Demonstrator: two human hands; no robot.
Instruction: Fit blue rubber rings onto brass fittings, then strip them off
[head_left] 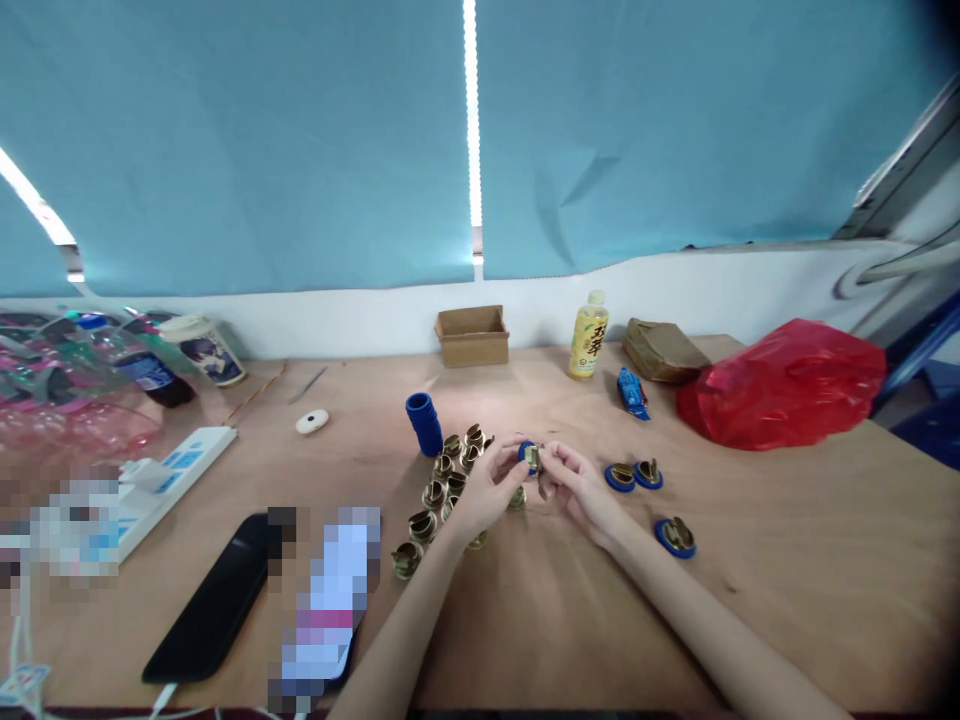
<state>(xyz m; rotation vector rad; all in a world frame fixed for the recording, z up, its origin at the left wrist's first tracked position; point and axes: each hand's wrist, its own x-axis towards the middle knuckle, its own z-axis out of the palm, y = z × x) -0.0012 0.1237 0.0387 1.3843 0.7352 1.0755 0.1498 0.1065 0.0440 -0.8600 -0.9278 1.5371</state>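
Observation:
Above the middle of the table, my left hand (491,485) and my right hand (579,485) meet, fingers closed around a small brass-coloured metal part with a blue ring (530,457). The fingers partly cover it. Beside and below my left hand stand several bare brass-coloured metal parts (422,525) with raised flaps, in loose rows. Behind them rises an upright stack of blue rings (425,425). To the right of my right hand lie three brass-coloured parts with blue rings around them, two side by side (621,477) and one nearer (676,537).
A cardboard box (472,345), yellow-labelled bottle (589,336), blue packet (633,393) and red plastic bag (780,390) line the back. On the left are a power strip (180,485), a black phone (214,600), a lit phone (330,600), a cup (202,350) and plastic bottles (67,390).

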